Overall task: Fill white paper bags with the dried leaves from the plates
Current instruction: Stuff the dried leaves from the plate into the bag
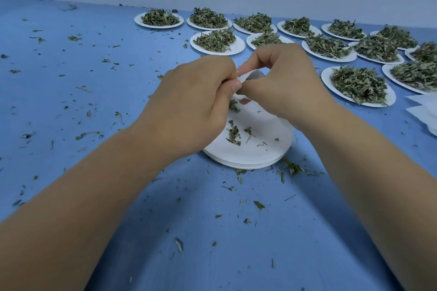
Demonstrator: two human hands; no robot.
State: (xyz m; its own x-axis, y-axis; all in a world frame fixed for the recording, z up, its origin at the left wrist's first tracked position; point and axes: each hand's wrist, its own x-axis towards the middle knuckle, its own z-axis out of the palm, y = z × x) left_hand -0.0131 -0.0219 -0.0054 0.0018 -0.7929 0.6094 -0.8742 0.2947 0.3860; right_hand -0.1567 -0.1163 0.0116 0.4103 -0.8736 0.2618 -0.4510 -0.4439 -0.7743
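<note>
White paper bag (254, 75) is pinched at its top edge between our fingers (236, 87), just above centre frame. The left hand (189, 101) and the right hand (283, 82) both curl tightly onto it, thumbs meeting. Most of the bag is hidden behind them, so we cannot tell whether leaves are inside, or whether we are opening or closing its mouth.

Directly beneath lies a stack of empty plates (248, 156) carrying only a few scraps of dried leaves (234, 136). We judge those plates as already emptied, though no filled bag is in view.

Across the upper right we count thirteen heaped plates (331, 80), and the frame edge cuts some off, so most of the filling appears to be ahead. At the right edge lies some white paper (423, 111), possibly more bags. Leaf crumbs are scattered over the blue counter (94, 78).
</note>
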